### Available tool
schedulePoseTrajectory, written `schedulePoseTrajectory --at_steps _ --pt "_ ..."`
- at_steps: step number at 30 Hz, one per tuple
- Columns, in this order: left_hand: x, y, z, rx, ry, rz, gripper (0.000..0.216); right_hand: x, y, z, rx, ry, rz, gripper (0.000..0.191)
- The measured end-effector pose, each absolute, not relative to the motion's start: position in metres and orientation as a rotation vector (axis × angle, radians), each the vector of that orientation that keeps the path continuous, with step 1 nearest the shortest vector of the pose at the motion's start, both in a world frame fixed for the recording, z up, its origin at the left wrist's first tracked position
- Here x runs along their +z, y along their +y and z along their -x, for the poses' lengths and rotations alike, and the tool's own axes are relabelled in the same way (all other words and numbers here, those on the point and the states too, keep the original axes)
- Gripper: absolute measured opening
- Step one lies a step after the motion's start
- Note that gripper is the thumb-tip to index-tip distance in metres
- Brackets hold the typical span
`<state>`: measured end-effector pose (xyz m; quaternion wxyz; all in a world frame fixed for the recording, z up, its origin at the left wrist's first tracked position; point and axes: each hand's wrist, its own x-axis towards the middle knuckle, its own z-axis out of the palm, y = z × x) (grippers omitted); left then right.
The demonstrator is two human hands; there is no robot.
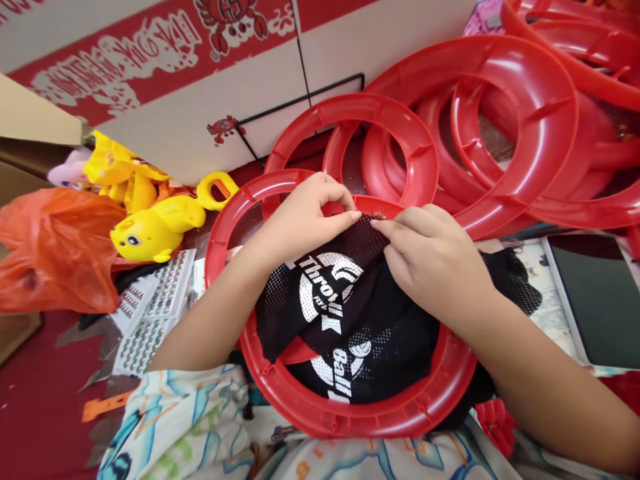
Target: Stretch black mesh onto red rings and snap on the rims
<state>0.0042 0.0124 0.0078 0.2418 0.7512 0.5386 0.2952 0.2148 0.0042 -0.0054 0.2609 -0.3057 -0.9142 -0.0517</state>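
Note:
A black mesh net point(385, 320) with white lettering lies across a red plastic ring point(350, 421) on my lap. My left hand point(320, 210) pinches the net's top edge between thumb and forefinger, close to the ring's far rim. Right beside it, my right hand point(433, 253) is closed on the same edge, its fingertips almost meeting the left ones. A small metallic piece point(379, 215) shows on the rim just above the right fingertips. The palm sides of both hands are hidden.
Several red rings point(520, 60) are heaped behind and to the right. A tablet-like dark screen point(597, 300) lies at right. On the left are a yellow toy point(150, 230), an orange plastic bag point(55, 253) and cards of small round pieces point(155, 320). Cartons point(170, 93) stand behind.

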Motion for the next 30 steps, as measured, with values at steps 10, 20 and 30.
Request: schedulePoseTrajectory --at_steps 10,20,30 --pt "-0.002 0.0104 -0.0087 0.909 1.547 -2.043 0.009 -0.0084 0.0066 -0.2127 -0.152 -2.472 0.797 0.028" --pt "-0.0006 0.0086 -0.0091 0.878 1.556 -2.027 0.01 -0.0058 0.0058 -0.2117 -0.02 -2.547 0.9 0.037" --pt "-0.0007 0.0101 -0.0132 0.828 1.599 -2.037 0.012 -0.006 0.0016 -0.215 -0.038 -2.517 0.893 0.033"
